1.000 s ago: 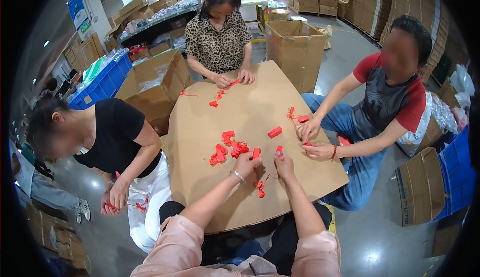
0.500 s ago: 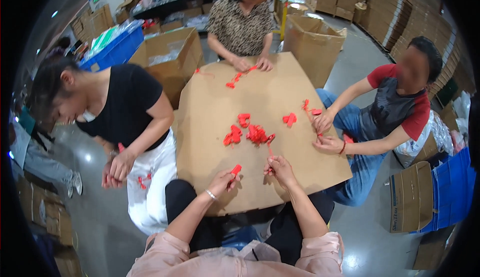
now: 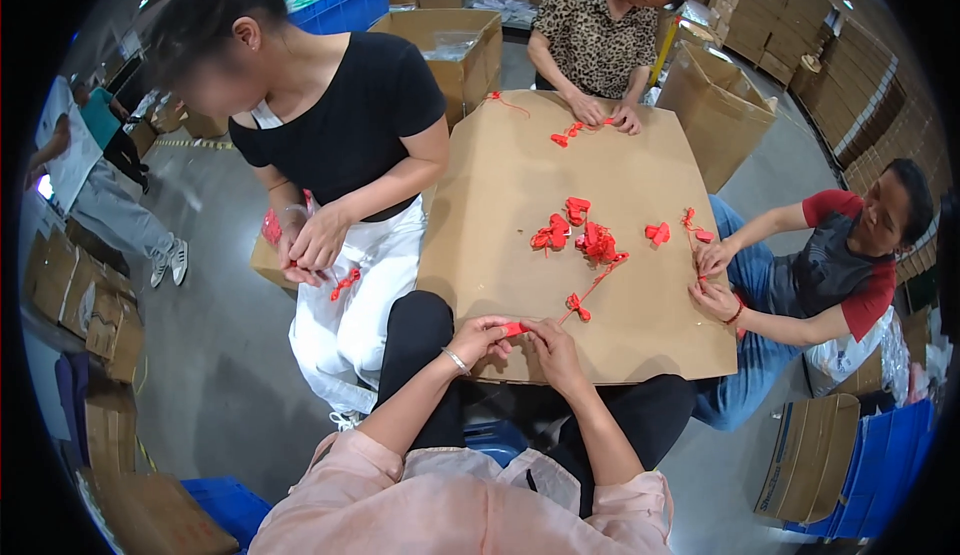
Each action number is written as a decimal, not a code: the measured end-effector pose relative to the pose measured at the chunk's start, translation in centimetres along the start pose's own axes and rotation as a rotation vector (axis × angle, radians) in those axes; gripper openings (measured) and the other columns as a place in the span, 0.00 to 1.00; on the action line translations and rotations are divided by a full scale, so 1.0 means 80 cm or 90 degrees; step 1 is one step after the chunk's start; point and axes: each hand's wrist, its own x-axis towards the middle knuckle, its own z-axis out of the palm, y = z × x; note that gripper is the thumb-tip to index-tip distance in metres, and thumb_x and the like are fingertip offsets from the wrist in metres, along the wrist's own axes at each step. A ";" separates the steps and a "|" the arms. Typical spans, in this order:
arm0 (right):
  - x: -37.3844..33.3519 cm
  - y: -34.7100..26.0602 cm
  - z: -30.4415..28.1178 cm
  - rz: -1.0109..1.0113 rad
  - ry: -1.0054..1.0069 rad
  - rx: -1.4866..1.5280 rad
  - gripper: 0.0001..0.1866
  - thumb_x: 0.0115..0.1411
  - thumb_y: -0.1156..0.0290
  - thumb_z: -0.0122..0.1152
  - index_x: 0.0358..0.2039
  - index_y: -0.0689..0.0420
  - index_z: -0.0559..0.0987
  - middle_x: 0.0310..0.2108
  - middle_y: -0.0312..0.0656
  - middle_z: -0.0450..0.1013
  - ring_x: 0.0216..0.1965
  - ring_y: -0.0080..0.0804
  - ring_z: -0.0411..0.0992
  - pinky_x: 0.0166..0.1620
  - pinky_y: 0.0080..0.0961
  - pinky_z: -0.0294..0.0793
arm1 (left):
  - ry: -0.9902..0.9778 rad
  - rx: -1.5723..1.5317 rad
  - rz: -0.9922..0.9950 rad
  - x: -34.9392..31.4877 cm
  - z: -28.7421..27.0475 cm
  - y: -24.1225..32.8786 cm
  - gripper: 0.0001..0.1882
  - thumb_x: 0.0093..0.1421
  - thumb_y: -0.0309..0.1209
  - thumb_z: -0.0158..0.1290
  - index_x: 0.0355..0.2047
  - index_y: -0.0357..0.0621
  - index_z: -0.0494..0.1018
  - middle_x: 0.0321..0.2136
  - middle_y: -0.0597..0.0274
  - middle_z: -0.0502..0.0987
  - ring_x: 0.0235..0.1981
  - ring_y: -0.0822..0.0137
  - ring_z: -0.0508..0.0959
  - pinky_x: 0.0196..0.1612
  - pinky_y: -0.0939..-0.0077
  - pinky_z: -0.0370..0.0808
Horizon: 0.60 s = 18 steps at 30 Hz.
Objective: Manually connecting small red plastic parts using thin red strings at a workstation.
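Observation:
Over the near edge of the cardboard sheet, my left hand (image 3: 482, 339) pinches a small flat red piece (image 3: 514, 329). My right hand (image 3: 553, 349) is closed beside it, fingertips meeting the piece's right end and gripping a thin red cord whose end is hidden. Beyond my right hand the cord runs to a red knotted bundle (image 3: 577, 307) and on toward a tangled heap of red pieces (image 3: 600, 245). Two smaller red clusters, a left one (image 3: 550, 234) and a far one (image 3: 576, 211), lie next to the heap.
The cardboard tabletop (image 3: 480, 245) spans the middle. Co-workers handle red pieces at the left (image 3: 330, 225), far side (image 3: 600, 45) and right (image 3: 800, 265). Another red piece (image 3: 657, 234) lies toward the right. Cardboard boxes (image 3: 725, 115) stand behind; blue crates (image 3: 875, 465) are lower right.
My hands have come together at the red piece, the right moving down and left with the cord. A knotted red bundle now lies along the cord. The view has swung left.

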 end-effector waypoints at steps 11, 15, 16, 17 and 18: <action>0.009 -0.024 -0.003 0.183 -0.100 -0.046 0.08 0.51 0.68 0.57 0.25 0.60 0.76 0.20 0.48 0.71 0.21 0.37 0.71 0.26 0.26 0.68 | 0.052 0.127 0.035 0.011 -0.012 -0.027 0.07 0.58 0.26 0.45 0.37 0.44 0.68 0.24 0.62 0.74 0.15 0.74 0.73 0.17 0.83 0.72; -0.002 -0.015 -0.019 0.121 -0.070 -0.133 0.10 0.49 0.74 0.56 0.34 0.61 0.75 0.28 0.49 0.69 0.30 0.43 0.69 0.34 0.32 0.68 | -0.015 0.185 0.052 0.030 0.002 -0.051 0.08 0.59 0.26 0.41 0.34 0.38 0.71 0.18 0.61 0.74 0.15 0.74 0.74 0.19 0.82 0.72; -0.002 -0.022 -0.016 0.152 -0.090 -0.150 0.15 0.49 0.75 0.55 0.39 0.62 0.73 0.33 0.52 0.68 0.34 0.46 0.68 0.36 0.35 0.68 | -0.036 0.170 0.041 0.028 -0.004 -0.054 0.09 0.59 0.26 0.41 0.34 0.37 0.70 0.18 0.61 0.74 0.15 0.74 0.74 0.19 0.82 0.72; -0.003 -0.024 -0.010 0.139 -0.093 -0.140 0.15 0.49 0.75 0.55 0.39 0.62 0.73 0.33 0.52 0.68 0.34 0.46 0.68 0.36 0.35 0.68 | -0.051 0.162 0.036 0.023 -0.002 -0.050 0.09 0.59 0.27 0.42 0.34 0.37 0.70 0.18 0.60 0.74 0.16 0.73 0.74 0.19 0.82 0.72; -0.004 -0.026 -0.004 0.094 -0.076 -0.193 0.21 0.47 0.75 0.56 0.44 0.65 0.67 0.35 0.54 0.65 0.36 0.48 0.66 0.37 0.36 0.66 | -0.066 0.151 0.029 0.020 -0.001 -0.052 0.09 0.59 0.28 0.42 0.34 0.36 0.70 0.18 0.60 0.73 0.16 0.73 0.74 0.20 0.82 0.72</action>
